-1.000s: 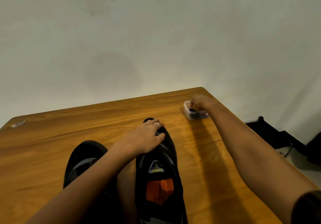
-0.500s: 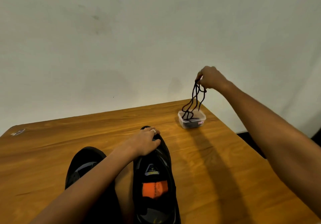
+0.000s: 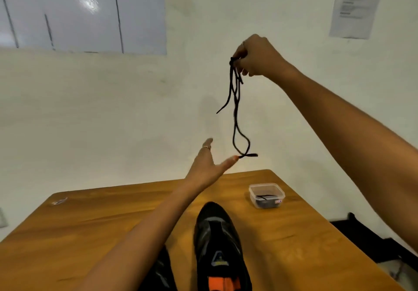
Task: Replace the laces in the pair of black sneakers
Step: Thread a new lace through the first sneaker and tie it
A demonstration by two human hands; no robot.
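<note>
Right hand point(image 3: 256, 56) pinches dangling black lace point(image 3: 236, 110).

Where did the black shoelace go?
In the head view the black shoelace dangles in the air, pinched by the right hand, its bottom end by the left hand, above the wooden table.

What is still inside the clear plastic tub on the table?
The clear tub holds something dark at the bottom with one thin black lace strand showing on top. Whether that is a whole second lace cannot be told.
</note>
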